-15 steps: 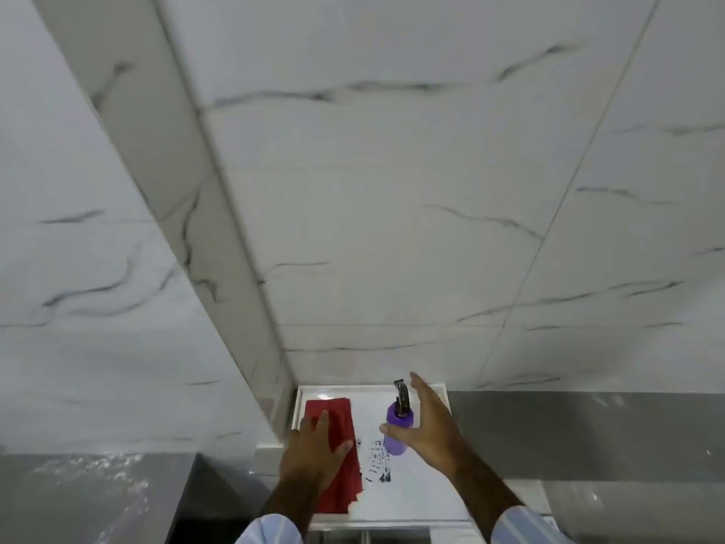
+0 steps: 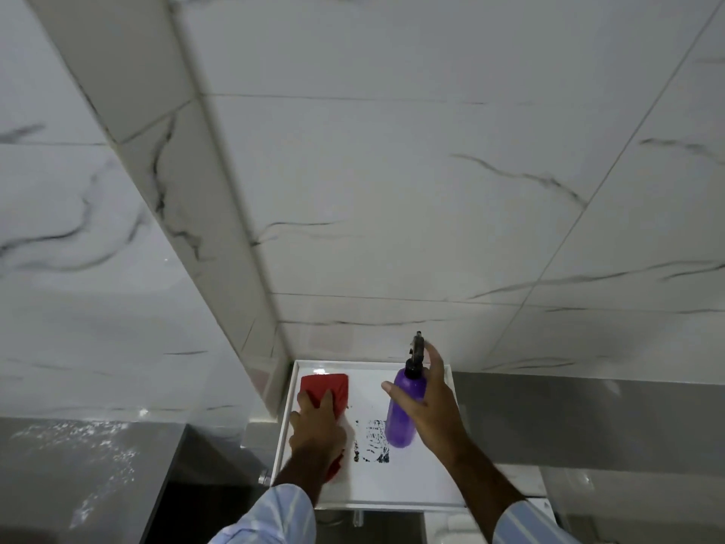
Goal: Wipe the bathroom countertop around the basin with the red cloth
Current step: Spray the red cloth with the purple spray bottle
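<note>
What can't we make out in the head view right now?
- Basin: not in the head view at all.
- Red cloth: near part hidden under the left hand.
- Black print on the white surface: too small to read.
- Purple spray bottle: right side covered by the right hand.

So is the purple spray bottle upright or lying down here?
Upright: the purple plastic spray bottle stands with its black nozzle on top, gripped by the right hand over the white tray.

On the countertop, the cloth lies far left under the left hand; the bottle stands right of it in the right hand, wall behind
</note>
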A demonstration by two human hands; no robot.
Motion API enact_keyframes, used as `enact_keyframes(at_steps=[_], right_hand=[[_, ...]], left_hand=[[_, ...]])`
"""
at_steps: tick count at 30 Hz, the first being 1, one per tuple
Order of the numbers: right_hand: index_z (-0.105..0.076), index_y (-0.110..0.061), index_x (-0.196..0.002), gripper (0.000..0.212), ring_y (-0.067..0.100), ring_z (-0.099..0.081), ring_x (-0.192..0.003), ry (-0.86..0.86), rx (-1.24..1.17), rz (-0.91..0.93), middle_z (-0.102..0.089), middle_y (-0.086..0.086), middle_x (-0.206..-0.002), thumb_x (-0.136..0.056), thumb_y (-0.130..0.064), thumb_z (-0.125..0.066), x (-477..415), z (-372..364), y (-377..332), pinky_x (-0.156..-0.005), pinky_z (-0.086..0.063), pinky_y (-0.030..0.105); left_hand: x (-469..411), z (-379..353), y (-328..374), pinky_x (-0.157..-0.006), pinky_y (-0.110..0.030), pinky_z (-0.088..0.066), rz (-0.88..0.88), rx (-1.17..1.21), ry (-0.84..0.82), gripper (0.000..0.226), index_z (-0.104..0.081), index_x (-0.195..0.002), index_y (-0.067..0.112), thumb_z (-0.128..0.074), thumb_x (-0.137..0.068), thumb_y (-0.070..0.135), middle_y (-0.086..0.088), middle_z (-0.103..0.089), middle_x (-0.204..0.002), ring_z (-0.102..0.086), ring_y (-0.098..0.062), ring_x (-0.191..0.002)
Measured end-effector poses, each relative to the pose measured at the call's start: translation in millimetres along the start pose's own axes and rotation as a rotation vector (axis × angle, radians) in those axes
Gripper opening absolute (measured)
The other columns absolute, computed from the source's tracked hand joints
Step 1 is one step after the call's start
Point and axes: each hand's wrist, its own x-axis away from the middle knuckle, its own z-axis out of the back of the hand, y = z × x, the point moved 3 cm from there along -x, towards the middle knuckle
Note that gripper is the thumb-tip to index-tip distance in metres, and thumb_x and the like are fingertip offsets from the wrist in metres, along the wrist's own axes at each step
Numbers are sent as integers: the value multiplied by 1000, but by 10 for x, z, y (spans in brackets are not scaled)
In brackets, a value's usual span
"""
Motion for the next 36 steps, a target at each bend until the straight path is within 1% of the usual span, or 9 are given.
enact_keyframes(at_steps=[2,4,7,14,16,19,26,29,36], right_hand=[[-29,-47,-152,93,19,-70,-100,-4,-63,-40,-63,-15,-121,-82,-30,-89,36,106,-151,-73,-65,27],[-38,-53,-146,84,14,-70,-86,-1,-100,-72,-70,-6,-105,-81,-27,-84,62,197,-292,-70,-64,30],[-49,-53,-140,74,18,-66,-76,-40,-69,-69,-69,13,-94,-84,-12,-74,111,305,-529,-71,-61,37],[-71,-31,-116,38,23,-63,-61,-270,-94,-30,-64,8,-76,-83,-12,-69,195,339,-1302,-61,-55,38],[-73,-23,-109,25,25,-63,-58,-331,-89,-46,-67,8,-79,-85,-16,-74,215,324,-1541,-56,-53,35],[-73,-14,-104,30,22,-68,-56,-415,-84,-117,-70,6,-81,-80,-26,-87,273,298,-1846,-49,-52,29],[-76,-1,-105,54,21,-69,-61,-482,95,-270,-80,21,-110,-71,-39,-93,400,304,-2438,-53,-55,28],[-78,-8,-98,43,18,-69,-60,-467,75,-355,-83,10,-101,-71,-38,-94,454,283,-2566,-52,-57,28],[-78,-10,-80,28,14,-67,-54,-495,148,-428,-76,6,-80,-72,-32,-92,533,232,-2590,-53,-57,26]], left_hand=[[4,126,-43,-111,-48,-49,14,127,25,53,-47,-152,22,-54,-99,25,-16,-36,-153,-53,-40,-132],[89,264,-26,-70,-38,-61,81,532,-15,33,-67,-126,17,-57,-94,17,-14,-65,-113,-73,-27,-80],[235,422,10,-45,-26,-41,173,1146,-208,16,-70,-88,16,-54,-88,17,-5,-59,-55,-52,-16,-41],[673,913,353,-79,-48,-60,37,2083,-627,46,-65,-119,7,-44,-79,14,-27,-64,-117,-69,-39,-90],[828,1061,470,-102,-61,-52,-57,2184,-683,57,-67,-129,-1,-47,-80,21,-29,-66,-129,-69,-42,-107],[1031,1255,600,-96,-74,-51,-88,2261,-613,68,-62,-140,0,-54,-78,25,-32,-67,-133,-70,-47,-110],[1427,1603,734,-87,-67,-58,-103,2270,-507,74,-49,-150,1,-54,-80,26,-29,-74,-112,-76,-44,-87],[1523,1684,719,-106,-67,-49,-108,2263,-480,68,-51,-151,3,-48,-87,28,-27,-70,-116,-71,-42,-89],[1684,1848,694,-83,-53,-62,-197,2259,-475,59,-60,-131,-2,-51,-81,27,-29,-75,-105,-75,-43,-84]])
